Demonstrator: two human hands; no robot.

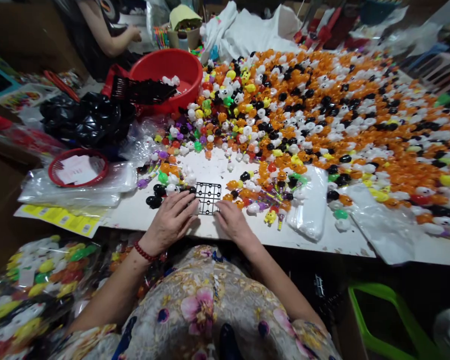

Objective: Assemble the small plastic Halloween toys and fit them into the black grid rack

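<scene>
A small black plastic grid [209, 195] with round nodes along its bars lies flat on the white table, between my two hands. My left hand [174, 217], wearing a dark red bead bracelet [145, 251], has its fingers closed at the grid's left edge. At the lower right edge, the curled fingers of my right hand [230, 217] grip the grid; the thumb is partly hidden. Black and white little figures [157, 195] lie just beyond my left fingers. Orange, white and yellow figure toppers [260, 192], some on thin patterned sticks, are heaped beyond my right hand.
A huge pile of small plastic figures [333, 110] covers the table's right and back. A red tub [189, 75] with black grids [142, 91] stands back left. Nearer are a red basket [54, 170] of cards and clear bags [309, 215]. Another person's arm [114, 42] shows behind.
</scene>
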